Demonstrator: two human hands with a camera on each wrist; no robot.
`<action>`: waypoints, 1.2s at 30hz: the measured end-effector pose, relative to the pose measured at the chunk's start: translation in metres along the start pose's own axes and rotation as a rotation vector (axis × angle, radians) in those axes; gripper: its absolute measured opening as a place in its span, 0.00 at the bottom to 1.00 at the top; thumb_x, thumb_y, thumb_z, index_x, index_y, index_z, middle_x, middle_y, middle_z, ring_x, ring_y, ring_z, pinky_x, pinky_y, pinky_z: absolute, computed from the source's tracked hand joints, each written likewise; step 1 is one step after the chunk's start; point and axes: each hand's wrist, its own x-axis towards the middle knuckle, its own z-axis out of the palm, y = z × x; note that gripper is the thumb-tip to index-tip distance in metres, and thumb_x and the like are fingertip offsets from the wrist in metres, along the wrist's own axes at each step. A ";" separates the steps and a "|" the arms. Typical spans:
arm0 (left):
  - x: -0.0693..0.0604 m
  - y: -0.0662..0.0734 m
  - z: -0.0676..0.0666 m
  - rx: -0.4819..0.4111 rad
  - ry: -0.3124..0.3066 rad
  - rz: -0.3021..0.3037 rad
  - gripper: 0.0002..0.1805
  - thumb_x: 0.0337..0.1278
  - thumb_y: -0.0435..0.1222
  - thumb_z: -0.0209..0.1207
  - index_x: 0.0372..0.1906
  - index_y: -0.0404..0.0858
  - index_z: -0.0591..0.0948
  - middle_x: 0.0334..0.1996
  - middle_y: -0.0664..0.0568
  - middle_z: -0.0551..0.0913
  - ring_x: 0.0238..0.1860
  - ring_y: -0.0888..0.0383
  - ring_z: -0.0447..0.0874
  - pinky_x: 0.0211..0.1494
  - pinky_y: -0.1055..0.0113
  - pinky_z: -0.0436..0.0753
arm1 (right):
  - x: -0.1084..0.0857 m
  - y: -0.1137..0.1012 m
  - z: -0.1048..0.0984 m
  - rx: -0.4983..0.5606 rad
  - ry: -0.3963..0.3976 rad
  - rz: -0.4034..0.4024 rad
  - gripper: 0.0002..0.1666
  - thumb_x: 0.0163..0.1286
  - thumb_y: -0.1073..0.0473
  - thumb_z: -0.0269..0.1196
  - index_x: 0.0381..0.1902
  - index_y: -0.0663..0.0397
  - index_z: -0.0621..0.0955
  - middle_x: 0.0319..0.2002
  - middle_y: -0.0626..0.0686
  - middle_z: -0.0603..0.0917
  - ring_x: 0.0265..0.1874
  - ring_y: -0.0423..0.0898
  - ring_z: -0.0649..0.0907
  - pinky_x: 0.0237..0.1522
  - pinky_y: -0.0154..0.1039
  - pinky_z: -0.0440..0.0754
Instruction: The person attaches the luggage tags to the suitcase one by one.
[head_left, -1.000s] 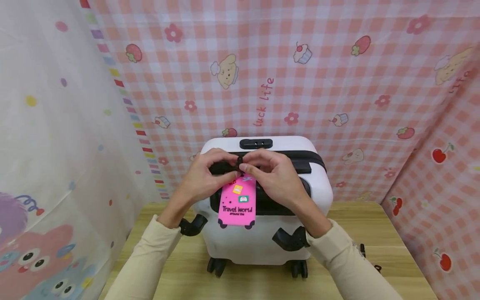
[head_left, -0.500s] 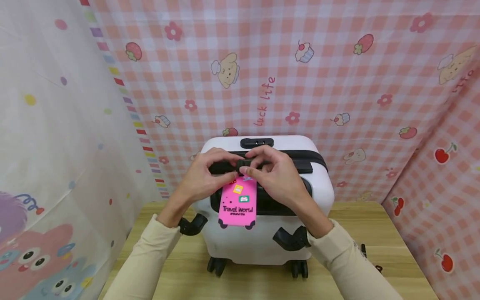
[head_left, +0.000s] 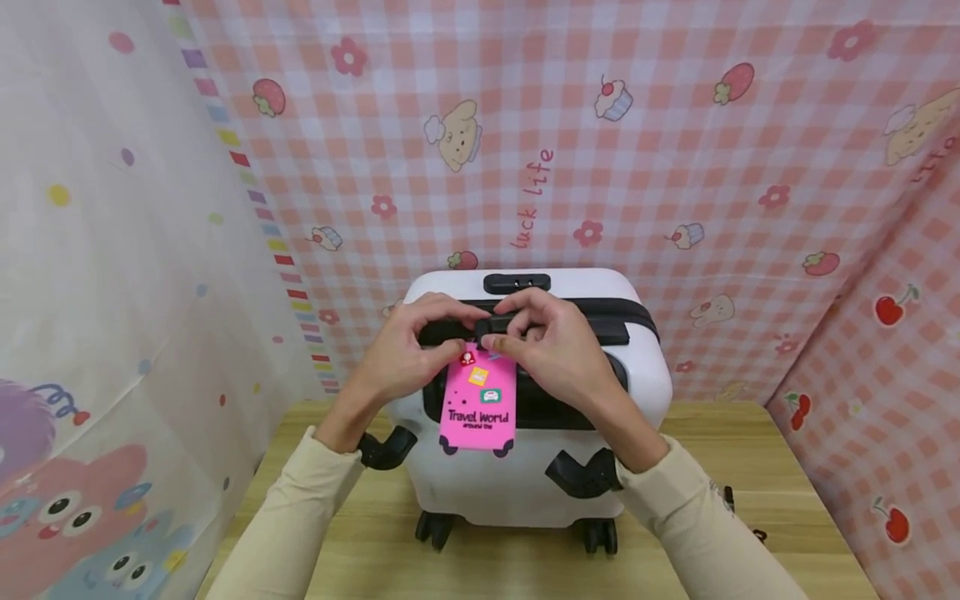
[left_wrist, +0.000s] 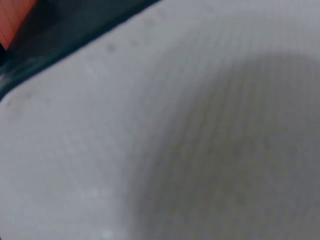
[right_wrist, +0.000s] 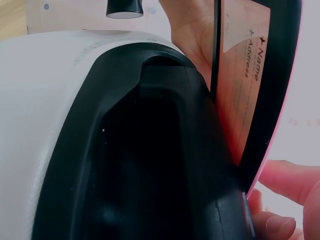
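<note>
A pink luggage tag [head_left: 478,400], printed "Travel World", hangs against the suitcase's front. Its black strap [head_left: 482,333] stands up between both hands at the top handle. The left hand [head_left: 401,346] holds the tag's upper left corner, thumb in front and fingers curled behind. With thumb and bent fingers, the right hand [head_left: 562,350] pinches the strap; its index finger is raised. The right wrist view shows the tag's name-and-address card [right_wrist: 245,65] beside the black handle [right_wrist: 165,80], with fingertips near the tag's edge. Only blurred white shell [left_wrist: 100,125] fills most of the left wrist view.
The white suitcase [head_left: 517,500] stands on black wheels on a wooden table [head_left: 352,550]. A black combination lock [head_left: 517,284] is on its top. Small dark items [head_left: 729,498] lie at the right. Patterned cloths [head_left: 637,167] hang behind and at the sides.
The left thumb has shifted slightly left and up, uncovering a red sticker on the tag. The right index finger has lifted away from the strap. The head view has shifted slightly.
</note>
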 end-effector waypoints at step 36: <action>-0.001 0.004 0.000 -0.023 -0.038 -0.050 0.18 0.53 0.35 0.71 0.51 0.45 0.86 0.44 0.55 0.82 0.50 0.58 0.76 0.61 0.55 0.71 | 0.005 -0.005 -0.002 -0.030 -0.035 0.071 0.09 0.63 0.57 0.70 0.40 0.52 0.83 0.23 0.49 0.82 0.19 0.44 0.75 0.25 0.36 0.68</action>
